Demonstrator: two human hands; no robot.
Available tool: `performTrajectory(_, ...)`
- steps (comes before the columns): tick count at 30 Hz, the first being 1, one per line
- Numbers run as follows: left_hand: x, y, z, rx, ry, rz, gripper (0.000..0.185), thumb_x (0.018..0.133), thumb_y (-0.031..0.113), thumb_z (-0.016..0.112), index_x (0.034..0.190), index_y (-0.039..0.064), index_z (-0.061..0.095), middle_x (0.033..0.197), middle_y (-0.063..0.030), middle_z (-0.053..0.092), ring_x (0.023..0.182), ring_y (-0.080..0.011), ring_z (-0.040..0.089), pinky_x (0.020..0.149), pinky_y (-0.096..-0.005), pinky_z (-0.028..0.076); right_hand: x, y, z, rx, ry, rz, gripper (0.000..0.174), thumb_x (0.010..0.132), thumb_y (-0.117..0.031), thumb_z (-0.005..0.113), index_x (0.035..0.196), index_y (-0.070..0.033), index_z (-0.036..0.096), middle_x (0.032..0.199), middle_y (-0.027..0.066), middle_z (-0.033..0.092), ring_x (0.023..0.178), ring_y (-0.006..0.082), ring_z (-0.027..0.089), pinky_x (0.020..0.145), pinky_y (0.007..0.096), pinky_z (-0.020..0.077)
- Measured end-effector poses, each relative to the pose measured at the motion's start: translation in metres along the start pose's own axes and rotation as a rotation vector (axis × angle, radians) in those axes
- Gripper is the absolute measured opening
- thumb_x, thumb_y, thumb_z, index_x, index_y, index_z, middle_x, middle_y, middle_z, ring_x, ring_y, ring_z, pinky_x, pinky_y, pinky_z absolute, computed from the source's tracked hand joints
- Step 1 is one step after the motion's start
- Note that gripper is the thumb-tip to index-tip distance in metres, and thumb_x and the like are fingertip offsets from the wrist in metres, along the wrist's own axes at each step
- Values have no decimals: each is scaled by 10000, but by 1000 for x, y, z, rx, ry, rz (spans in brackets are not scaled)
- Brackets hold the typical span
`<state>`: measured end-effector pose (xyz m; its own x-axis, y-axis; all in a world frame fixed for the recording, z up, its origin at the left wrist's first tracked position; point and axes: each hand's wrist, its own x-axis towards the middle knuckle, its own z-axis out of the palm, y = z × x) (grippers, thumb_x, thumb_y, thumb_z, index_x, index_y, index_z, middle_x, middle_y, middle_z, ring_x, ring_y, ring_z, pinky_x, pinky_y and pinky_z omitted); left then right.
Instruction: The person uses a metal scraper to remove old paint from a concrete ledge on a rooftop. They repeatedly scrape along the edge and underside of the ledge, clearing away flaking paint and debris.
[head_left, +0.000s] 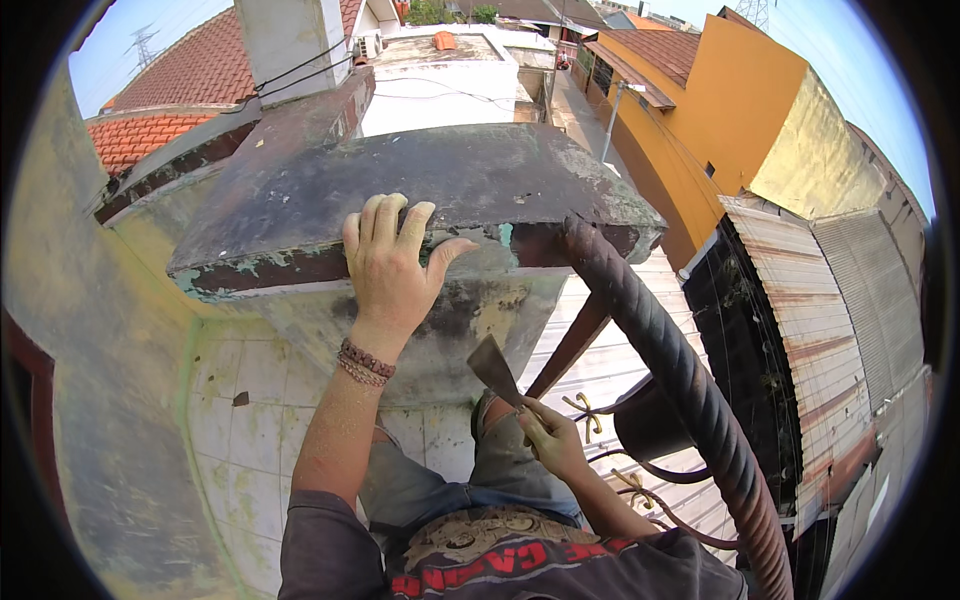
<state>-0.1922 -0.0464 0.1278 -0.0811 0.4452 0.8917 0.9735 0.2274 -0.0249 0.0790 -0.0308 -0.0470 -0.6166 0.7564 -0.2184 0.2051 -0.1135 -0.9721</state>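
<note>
My left hand (396, 262) rests on the front edge of a weathered concrete ledge (420, 172), fingers over the dark top and thumb spread to the right. Brown and turquoise paint is flaking along that edge. Lower and to the right, my right hand (553, 437) grips the handle of a paint scraper (496, 369), its flat metal blade pointing up and left, apart from the wall under the ledge.
A twisted metal railing (675, 367) slopes down from the ledge's right end, with curled metalwork (636, 489) beside it. A tiled floor (255, 420) lies below. Corrugated roofing (795, 330) and an orange building (720, 97) stand beyond at right; a painted wall (97, 360) rises at left.
</note>
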Motion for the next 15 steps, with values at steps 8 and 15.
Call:
performTrajectory(8,5,-3,1,-132,1,10,243,787,215,739,945,38,691,874,-70,620,912,-263,580,842,-401,401,-3,-25,-1,41,-7,-3,444,966,-275,618,1327,-25,557,652,-11,562,490,28,439,448,197,336)
performTrajectory(15,5,-13,-2,-237,-4,-14,149,822,156,707,929,54,688,896,-71,658,894,-257,599,828,-382,402,-10,-50,-14,293,-48,-21,470,954,-202,630,1377,-38,509,728,-8,578,539,16,459,456,180,345)
